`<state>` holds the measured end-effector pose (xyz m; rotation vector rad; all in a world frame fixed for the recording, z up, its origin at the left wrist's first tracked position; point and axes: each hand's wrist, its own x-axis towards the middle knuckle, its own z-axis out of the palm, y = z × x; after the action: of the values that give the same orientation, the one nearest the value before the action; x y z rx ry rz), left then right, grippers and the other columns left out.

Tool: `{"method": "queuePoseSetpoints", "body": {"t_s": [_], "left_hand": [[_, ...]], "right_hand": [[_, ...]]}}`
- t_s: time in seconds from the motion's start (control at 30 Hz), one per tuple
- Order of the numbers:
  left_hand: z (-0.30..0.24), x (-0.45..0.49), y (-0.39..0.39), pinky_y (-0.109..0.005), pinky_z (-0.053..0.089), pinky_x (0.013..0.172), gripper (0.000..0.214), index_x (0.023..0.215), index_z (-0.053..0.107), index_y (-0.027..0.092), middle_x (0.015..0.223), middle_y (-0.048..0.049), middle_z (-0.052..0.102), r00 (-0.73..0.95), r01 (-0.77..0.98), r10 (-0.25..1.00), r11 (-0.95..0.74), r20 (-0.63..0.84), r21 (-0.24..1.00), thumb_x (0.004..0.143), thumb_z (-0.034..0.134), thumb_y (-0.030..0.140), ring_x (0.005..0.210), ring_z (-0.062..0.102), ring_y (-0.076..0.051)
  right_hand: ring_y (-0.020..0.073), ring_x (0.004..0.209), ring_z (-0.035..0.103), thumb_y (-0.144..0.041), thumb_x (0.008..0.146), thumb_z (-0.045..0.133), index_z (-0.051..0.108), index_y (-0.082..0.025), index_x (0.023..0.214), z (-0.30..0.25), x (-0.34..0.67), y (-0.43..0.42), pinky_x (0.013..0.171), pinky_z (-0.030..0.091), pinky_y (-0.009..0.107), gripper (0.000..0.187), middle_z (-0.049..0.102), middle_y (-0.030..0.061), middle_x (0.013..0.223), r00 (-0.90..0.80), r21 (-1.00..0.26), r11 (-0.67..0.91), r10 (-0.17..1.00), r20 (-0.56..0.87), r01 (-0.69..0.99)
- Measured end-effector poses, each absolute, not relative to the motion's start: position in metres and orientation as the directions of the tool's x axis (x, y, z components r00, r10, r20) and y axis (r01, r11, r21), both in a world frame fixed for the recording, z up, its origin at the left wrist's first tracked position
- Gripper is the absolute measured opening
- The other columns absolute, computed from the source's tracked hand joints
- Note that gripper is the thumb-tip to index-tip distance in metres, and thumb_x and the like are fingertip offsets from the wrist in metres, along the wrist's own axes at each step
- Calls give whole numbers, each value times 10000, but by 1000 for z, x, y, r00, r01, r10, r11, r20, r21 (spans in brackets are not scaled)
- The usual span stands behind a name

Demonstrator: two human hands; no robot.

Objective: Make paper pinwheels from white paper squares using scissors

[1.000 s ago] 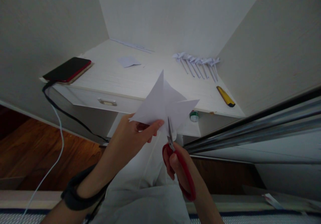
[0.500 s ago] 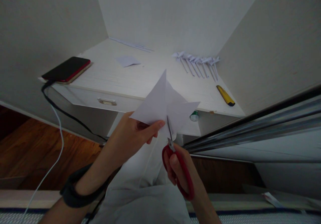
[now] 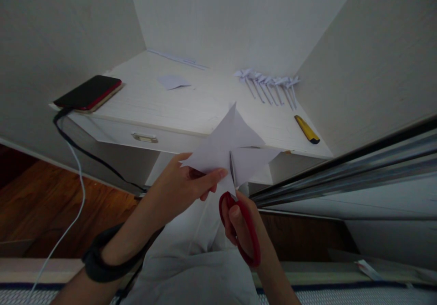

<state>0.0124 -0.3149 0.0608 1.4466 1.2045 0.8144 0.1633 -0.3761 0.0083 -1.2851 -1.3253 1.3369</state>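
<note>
Just off the front edge of the bedside cabinet (image 3: 191,107), in the air above the person's lap, is a sheet of white paper (image 3: 221,148). It is thin, smooth and matt, folded into pointed triangular flaps that spread like a star. The left hand (image 3: 180,189) grips its lower left flap, with the thumb on the near face and the fingers curled shut behind it. A broad black wristband (image 3: 102,259) circles that forearm.

The scissors (image 3: 234,191) have narrow grey metal blades and glossy red plastic loops. The blades point upward into the paper near its centre and lie almost together. The right hand (image 3: 246,236) is closed through the loops, thumb in the upper one, and touches nothing else.

On the cabinet, a pale board with a faint wood grain:
- A row of small folded paper pinwheels (image 3: 269,85) on thin stems lies near the back right corner.
- A yellow utility knife (image 3: 307,130) with a black tip sits at the right edge.
- A flat paper scrap (image 3: 172,82) rests toward the back.
- A red phone (image 3: 88,92) with a dark glossy screen lies on the front left corner.

Black and white cables (image 3: 77,159) hang from that corner over the brown wooden floor (image 3: 51,195). A metal drawer pull (image 3: 144,137) is set into the front.
</note>
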Motion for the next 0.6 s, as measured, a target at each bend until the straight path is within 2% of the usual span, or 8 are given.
{"method": "queuePoseSetpoints", "body": {"t_s": [0.13, 0.23, 0.4, 0.6], "left_hand": [[62, 13, -315, -166, 320, 358, 345, 482, 473, 188, 401, 59, 480, 273, 256, 955, 43, -115, 966, 750, 615, 352, 370, 436, -76], [64, 13, -315, -164, 322, 356, 309, 509, 479, 191, 412, 65, 488, 267, 250, 957, 48, -117, 967, 745, 618, 335, 372, 438, -76], [66, 12, -316, -155, 330, 364, 284, 528, 477, 193, 422, 75, 492, 279, 220, 955, 35, -98, 975, 746, 620, 304, 377, 442, -69], [66, 12, -316, -157, 335, 367, 260, 535, 496, 191, 415, 77, 490, 280, 192, 953, 60, -113, 980, 739, 624, 288, 367, 438, -66]], "right_hand": [[78, 482, 334, -759, 744, 460, 377, -217, 632, 11, 163, -375, 412, 243, 209, 559, 368, -48, 566, -107, -987, -101, 988, -114, 121], [63, 434, 307, -749, 761, 456, 419, -209, 672, 11, 163, -376, 378, 224, 197, 548, 384, -58, 527, -125, -981, -148, 979, -164, 123], [44, 341, 282, -773, 749, 443, 403, -214, 655, 11, 163, -377, 323, 206, 185, 568, 365, -79, 440, -165, -979, -169, 969, -186, 110], [29, 296, 300, -779, 699, 508, 396, -210, 643, 7, 163, -374, 295, 229, 158, 582, 342, -100, 432, -169, -976, -211, 962, -216, 44]]}}
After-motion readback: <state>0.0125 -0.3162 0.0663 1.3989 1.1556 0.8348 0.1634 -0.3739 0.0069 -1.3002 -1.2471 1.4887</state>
